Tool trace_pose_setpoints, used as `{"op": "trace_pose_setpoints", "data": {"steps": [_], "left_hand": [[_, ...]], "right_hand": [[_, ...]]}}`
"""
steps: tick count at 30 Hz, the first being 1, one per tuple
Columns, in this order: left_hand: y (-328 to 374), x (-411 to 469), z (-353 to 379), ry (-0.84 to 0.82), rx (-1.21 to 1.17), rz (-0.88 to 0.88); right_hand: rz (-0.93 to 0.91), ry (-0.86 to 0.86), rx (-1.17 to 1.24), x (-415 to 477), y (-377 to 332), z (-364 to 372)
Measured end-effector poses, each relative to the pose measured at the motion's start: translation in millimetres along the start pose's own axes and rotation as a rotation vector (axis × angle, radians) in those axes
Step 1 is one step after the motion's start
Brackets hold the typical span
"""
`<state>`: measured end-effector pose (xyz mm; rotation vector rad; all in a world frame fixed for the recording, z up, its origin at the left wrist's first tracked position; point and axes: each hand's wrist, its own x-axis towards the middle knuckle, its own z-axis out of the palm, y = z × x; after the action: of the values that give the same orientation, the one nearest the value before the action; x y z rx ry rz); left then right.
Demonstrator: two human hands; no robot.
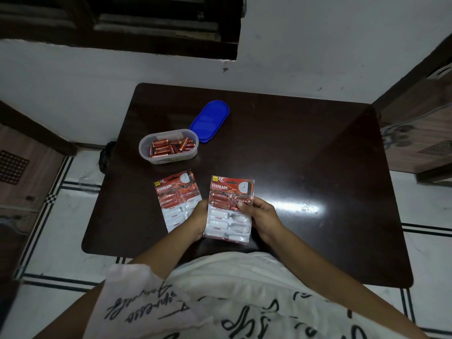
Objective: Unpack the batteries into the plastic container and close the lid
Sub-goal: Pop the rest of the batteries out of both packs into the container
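I hold a red-and-white Eveready blister pack (pixel 230 209) upright above the table's near edge. My left hand (pixel 199 220) grips its left side and my right hand (pixel 263 214) grips its right side, thumb pressed on a red battery in the upper rows. The lower blisters look empty. A second blister pack (pixel 175 199) lies flat just left of my left hand. Further back sits an oval clear plastic container (pixel 168 156) with several loose red batteries (pixel 171 146) inside. Its blue lid (pixel 210 121) lies beside it, to the back right.
The dark glossy table (pixel 305 167) stands against a white wall. The floor around it is tiled, with wooden furniture at both sides. A dark object (pixel 105 156) lies on the floor off the table's left edge.
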<state>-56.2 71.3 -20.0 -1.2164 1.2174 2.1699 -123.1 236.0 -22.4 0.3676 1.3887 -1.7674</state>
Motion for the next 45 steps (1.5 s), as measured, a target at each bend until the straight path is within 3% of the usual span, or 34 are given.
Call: {"op": "trace_pose_setpoints", "data": {"steps": [6, 9, 14, 17, 20, 23, 27, 32, 35, 40, 45], "left_hand": [[0.2, 0.4, -0.7, 0.050, 0.072, 0.010], [2.0, -0.4, 7.4, -0.018, 0.117, 0.028], [-5.8, -3.2, 19.6, 0.029, 0.118, 0.235], [-5.8, -3.3, 21.1, 0.067, -0.026, 0.181], [-0.6, -2.5, 19.2, -0.069, -0.091, 0.016], [1.0, -1.8, 14.2, -0.149, -0.044, -0.022], [-1.5, 0.3, 8.3, -0.037, -0.004, 0.001], [-24.6, 37.0, -11.5, 0.007, -0.117, -0.090], [-11.8, 12.3, -1.0, 0.101, -0.063, -0.135], [7.6, -18.0, 23.1, -0.006, -0.067, -0.091], [-2.0, 1.4, 6.2, 0.046, 0.054, -0.033]], "right_hand": [[0.002, 0.013, 0.015, -1.5, 0.7, 2.6], [0.027, 0.030, 0.088, -1.2, -0.5, 3.3], [0.028, 0.059, 0.172, 0.0, -6.5, 2.4], [0.031, 0.041, 0.179, -0.2, -9.3, 1.2], [0.066, 0.022, 0.146, -1.3, -10.6, 4.4], [0.082, 0.042, 0.090, -2.2, -12.2, 6.2], [0.098, 0.114, 0.005, -2.8, -13.5, 5.2], [0.156, 0.152, -0.048, -0.2, -10.7, 7.3], [0.180, 0.154, -0.086, 0.7, -12.1, 8.0], [0.156, 0.158, -0.150, -1.2, -17.0, 11.4], [0.125, 0.180, -0.099, -1.1, -14.1, 12.9]]}}
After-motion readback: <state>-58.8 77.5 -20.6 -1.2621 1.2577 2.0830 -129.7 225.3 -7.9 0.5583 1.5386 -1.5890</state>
